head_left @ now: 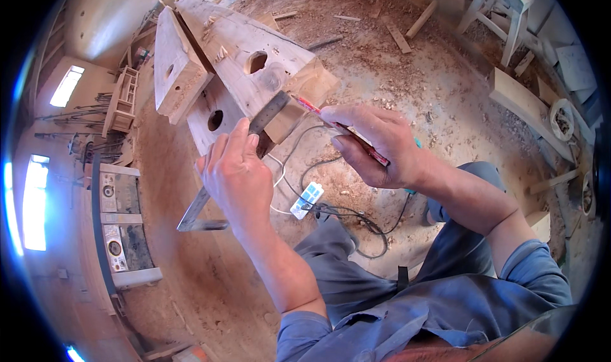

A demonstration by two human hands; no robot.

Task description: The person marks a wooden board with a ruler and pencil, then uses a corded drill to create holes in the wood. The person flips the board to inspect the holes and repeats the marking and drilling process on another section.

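Observation:
My left hand is closed around a metal carpenter's square, whose blade crosses the end of a thick wooden beam. The square's other leg hangs below the hand, at the left. A red pencil is pinched in my right hand, its tip close to the upper end of the square; whether it touches the wood I cannot tell. An oval hole goes into the beam's top face. Beside it on the left lies another beam with small holes, and a round-holed timber shows between and below them.
A white and blue power strip with tangled black cables lies on the dusty floor by my feet. At the right are a long timber and a wooden trestle. Several offcuts lie beyond the beams.

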